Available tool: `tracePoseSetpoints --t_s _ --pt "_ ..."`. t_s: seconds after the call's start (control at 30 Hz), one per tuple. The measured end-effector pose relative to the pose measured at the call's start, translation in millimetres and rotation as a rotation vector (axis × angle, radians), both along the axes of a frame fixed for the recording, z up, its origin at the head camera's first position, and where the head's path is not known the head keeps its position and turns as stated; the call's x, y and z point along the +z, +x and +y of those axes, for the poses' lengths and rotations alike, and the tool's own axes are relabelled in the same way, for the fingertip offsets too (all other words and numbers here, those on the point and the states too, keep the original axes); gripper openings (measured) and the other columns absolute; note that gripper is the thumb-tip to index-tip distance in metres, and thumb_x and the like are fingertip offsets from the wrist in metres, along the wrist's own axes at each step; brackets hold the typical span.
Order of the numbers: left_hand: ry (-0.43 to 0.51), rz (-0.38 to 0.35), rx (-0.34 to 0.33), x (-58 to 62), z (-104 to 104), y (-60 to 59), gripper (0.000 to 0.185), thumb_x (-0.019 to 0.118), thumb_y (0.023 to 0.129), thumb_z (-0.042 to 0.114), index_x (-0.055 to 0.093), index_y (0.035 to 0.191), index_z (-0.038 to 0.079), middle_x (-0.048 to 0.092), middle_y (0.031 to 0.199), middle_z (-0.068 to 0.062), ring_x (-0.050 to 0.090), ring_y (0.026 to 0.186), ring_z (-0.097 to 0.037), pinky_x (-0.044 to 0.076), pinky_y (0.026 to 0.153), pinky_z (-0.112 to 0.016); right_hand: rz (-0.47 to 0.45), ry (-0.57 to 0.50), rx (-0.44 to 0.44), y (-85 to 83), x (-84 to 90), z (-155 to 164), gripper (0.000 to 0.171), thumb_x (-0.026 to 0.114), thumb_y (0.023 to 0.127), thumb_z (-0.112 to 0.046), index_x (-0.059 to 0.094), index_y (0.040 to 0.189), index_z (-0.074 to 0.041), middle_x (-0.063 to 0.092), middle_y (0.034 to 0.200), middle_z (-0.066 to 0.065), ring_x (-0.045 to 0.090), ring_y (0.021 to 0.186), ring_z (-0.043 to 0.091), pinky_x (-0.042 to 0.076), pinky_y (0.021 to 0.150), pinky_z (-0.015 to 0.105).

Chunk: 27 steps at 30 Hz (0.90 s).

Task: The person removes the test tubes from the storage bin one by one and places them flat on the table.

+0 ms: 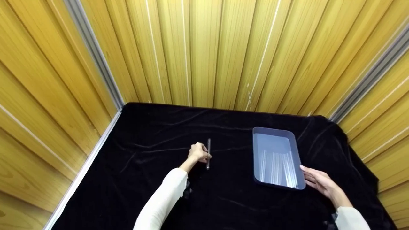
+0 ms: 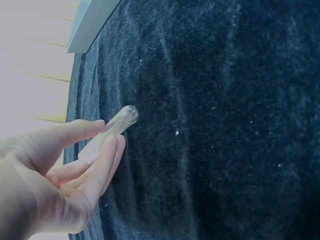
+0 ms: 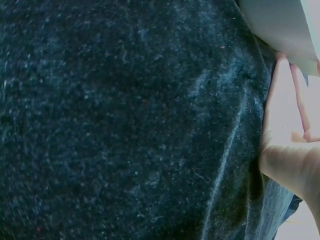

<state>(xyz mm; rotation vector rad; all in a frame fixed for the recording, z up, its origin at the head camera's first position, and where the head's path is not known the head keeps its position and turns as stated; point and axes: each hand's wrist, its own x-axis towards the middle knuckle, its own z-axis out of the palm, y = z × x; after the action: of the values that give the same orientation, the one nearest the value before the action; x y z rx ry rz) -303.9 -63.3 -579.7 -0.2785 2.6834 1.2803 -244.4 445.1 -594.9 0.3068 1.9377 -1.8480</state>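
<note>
You sit at a table draped in black velvet cloth (image 1: 153, 191), walled in by yellow wood panelling (image 1: 204, 48). Your left hand (image 1: 198, 153) is near the middle of the cloth, fingers curled around a clear glass test tube (image 1: 208, 153). In the head view the tube points away from you, sticking out past your fingers at both ends. The left wrist view shows the same test tube (image 2: 111, 132) pinched between your thumb and fingers, its rounded closed end poking out over the dark fabric. Whether the tube touches the cloth cannot be told.

To the right sits a grey rectangular plastic tray (image 1: 276, 132), its long side running away from you. More clear glass tubes (image 1: 278, 169) lie side by side inside it, towards the near end. Your right hand (image 1: 319, 182) rests against the tray's near right corner, fingers mostly straight and touching the rim, not wrapped around it. In the right wrist view the fingers (image 3: 280, 100) press along the tray's pale edge (image 3: 280, 22).

The tray and the held tube are well apart. Both sleeves are white.
</note>
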Motion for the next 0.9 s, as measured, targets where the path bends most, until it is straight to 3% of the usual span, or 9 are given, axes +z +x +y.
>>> tracePoseSetpoints --t_s 0.17,0.23,0.27,0.37,0.47,0.5,0.57,0.77,0.9 --pt "0.027 -0.037 0.008 -1.0 -8.6 1.9 0.027 0.090 0.070 0.010 0.067 0.085 0.010 0.077 0.077 -0.010 0.077 0.066 -0.025 0.065 0.059 -0.030 0.007 -0.002 0.003 -2.5 -5.0 -7.0 0.032 0.058 0.104 -0.031 0.064 0.129 -0.011 0.072 0.114 -0.006 0.067 0.102 0.000 0.059 0.090 0.020" --pt "0.010 -0.046 0.020 5.2 -5.6 3.2 0.027 0.089 0.073 0.011 0.067 0.088 0.009 0.077 0.076 -0.010 0.077 0.066 -0.027 0.066 0.062 -0.033 0.010 -0.005 -0.003 -1.9 -5.5 -6.3 0.029 0.058 0.104 -0.031 0.065 0.127 -0.013 0.073 0.113 -0.006 0.068 0.102 0.000 0.059 0.090 0.020" --pt "-0.020 0.000 0.010 -5.5 -5.7 -3.8 0.026 0.088 0.074 0.017 0.067 0.087 0.012 0.077 0.076 -0.008 0.078 0.067 -0.025 0.065 0.063 -0.033 0.009 -0.008 -0.008 -1.2 -5.4 -5.3 0.027 0.058 0.104 -0.031 0.067 0.124 -0.015 0.073 0.113 -0.007 0.068 0.102 -0.001 0.059 0.090 0.020" --pt "-0.136 0.107 0.015 1.1 6.6 -8.5 0.023 0.084 0.076 0.022 0.069 0.090 0.012 0.076 0.081 -0.009 0.077 0.074 -0.029 0.064 0.070 -0.042 0.008 -0.012 -0.017 1.2 -4.5 -0.5 0.018 0.058 0.104 -0.031 0.070 0.115 -0.021 0.072 0.111 -0.009 0.068 0.101 -0.002 0.059 0.090 0.019" --pt "-0.218 0.222 -0.006 13.4 22.9 -12.5 0.023 0.078 0.077 0.024 0.072 0.095 0.010 0.075 0.093 -0.012 0.074 0.087 -0.034 0.062 0.074 -0.050 0.007 -0.005 -0.033 1.1 -2.5 1.9 0.019 0.059 0.104 -0.031 0.069 0.116 -0.021 0.072 0.110 -0.011 0.067 0.100 -0.002 0.059 0.089 0.019" --pt "-0.226 0.212 -0.009 30.9 31.5 -7.0 0.023 0.076 0.078 0.021 0.072 0.097 0.009 0.075 0.097 -0.014 0.074 0.090 -0.037 0.062 0.075 -0.052 0.010 -0.001 -0.032 0.6 -1.7 2.1 0.021 0.059 0.104 -0.031 0.068 0.119 -0.019 0.072 0.110 -0.011 0.067 0.100 -0.002 0.059 0.089 0.019" --pt "-0.233 0.219 -0.038 42.0 45.6 -7.3 0.025 0.074 0.080 0.022 0.072 0.101 0.010 0.075 0.105 -0.014 0.073 0.097 -0.037 0.062 0.077 -0.052 0.016 0.003 -0.030 -0.2 -0.6 1.8 0.026 0.059 0.104 -0.032 0.065 0.124 -0.016 0.072 0.110 -0.012 0.067 0.100 -0.003 0.059 0.089 0.018" --pt "-0.192 0.205 -0.150 69.4 95.9 -2.4 0.020 0.075 0.083 0.023 0.075 0.101 0.014 0.077 0.105 -0.010 0.075 0.094 -0.030 0.063 0.075 -0.041 0.017 0.008 -0.046 1.3 -2.4 -0.7 0.032 0.059 0.104 -0.031 0.062 0.130 -0.012 0.072 0.111 -0.010 0.068 0.100 -0.002 0.059 0.089 0.018" --pt "-0.191 0.213 -0.251 81.8 133.7 6.8 0.019 0.077 0.083 0.022 0.076 0.099 0.014 0.078 0.102 -0.007 0.075 0.090 -0.026 0.062 0.069 -0.034 0.024 0.033 -0.065 3.7 -6.7 -4.4 0.057 0.060 0.103 -0.032 0.046 0.146 0.002 0.072 0.112 -0.008 0.068 0.099 -0.002 0.059 0.089 0.018"
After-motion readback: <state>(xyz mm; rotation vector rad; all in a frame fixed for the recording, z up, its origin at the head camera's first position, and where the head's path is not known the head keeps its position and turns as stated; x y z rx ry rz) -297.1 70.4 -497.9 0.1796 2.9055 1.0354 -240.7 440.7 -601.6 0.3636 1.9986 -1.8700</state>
